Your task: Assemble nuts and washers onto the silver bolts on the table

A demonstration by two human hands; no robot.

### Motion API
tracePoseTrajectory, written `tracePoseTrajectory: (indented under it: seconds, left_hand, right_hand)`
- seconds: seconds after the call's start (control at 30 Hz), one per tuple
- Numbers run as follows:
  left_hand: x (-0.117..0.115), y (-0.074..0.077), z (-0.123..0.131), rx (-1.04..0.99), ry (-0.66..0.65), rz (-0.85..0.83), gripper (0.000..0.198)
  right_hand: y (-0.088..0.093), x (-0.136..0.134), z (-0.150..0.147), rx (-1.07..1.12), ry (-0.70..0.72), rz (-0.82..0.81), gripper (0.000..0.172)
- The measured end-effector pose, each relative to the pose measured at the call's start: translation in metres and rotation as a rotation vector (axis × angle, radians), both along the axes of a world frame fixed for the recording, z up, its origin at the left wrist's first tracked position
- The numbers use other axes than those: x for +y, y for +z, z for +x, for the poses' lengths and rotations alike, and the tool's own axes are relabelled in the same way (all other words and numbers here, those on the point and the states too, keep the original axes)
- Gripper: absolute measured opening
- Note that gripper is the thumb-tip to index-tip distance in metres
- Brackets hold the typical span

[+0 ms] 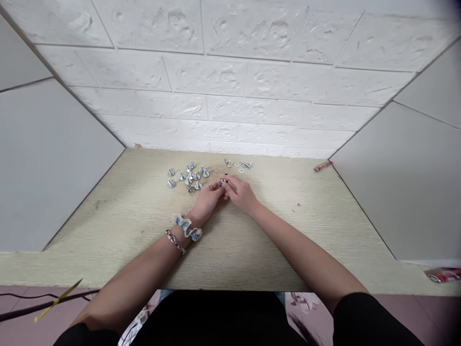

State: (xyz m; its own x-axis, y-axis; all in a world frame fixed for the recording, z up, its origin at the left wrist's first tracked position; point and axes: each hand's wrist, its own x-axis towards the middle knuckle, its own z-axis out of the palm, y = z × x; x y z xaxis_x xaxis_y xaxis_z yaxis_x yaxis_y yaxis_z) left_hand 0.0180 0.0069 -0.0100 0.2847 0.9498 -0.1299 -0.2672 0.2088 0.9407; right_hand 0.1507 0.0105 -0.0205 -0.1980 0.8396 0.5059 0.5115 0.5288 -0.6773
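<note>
Near the middle of the pale wooden table (230,250), my left hand (209,198) and my right hand (240,193) meet, their fingers closed around one small metal bolt piece (224,181). Fingers partly cover it. Several bolts with washers and nuts (188,178) stand on the tabletop just beyond and to the left of my left hand. Behind my right hand lie a few loose bolts (228,163), flat washers (241,171) and another bolt (248,165). A scrunchie and a chain bracelet circle my left wrist.
A white brick-patterned wall (230,77) rises behind the table, with grey panels on the left (54,168) and right (403,178). One red battery (322,166) lies at the back right, another (444,275) at the front right corner. A dark cable (46,304) crosses the lower left.
</note>
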Motion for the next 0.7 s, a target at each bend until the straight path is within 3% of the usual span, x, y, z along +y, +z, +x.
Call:
tracePoseTrajectory:
  seconds: [0.13,0.37,0.53,0.6,0.7]
  left_hand:
    - [-0.002,0.003,-0.001,0.114,-0.038,0.11,0.013]
    - [-0.011,0.017,0.0,0.287,-0.161,0.265,0.013]
    - [-0.01,0.012,-0.001,0.086,-0.193,0.12,0.01]
    - [-0.007,0.009,-0.001,-0.025,-0.158,0.031,0.005]
    - [-0.004,0.006,-0.003,-0.118,-0.074,-0.051,0.016]
  right_hand:
    - [0.002,0.0,0.001,0.064,-0.064,-0.024,0.016]
    - [0.003,-0.001,-0.001,0.091,0.038,-0.048,0.041]
    - [0.003,-0.003,-0.003,0.064,0.095,0.001,0.049]
    - [0.002,-0.005,-0.004,0.062,0.1,0.013,0.046]
    - [0.003,-0.006,-0.005,0.105,0.094,0.004,0.038]
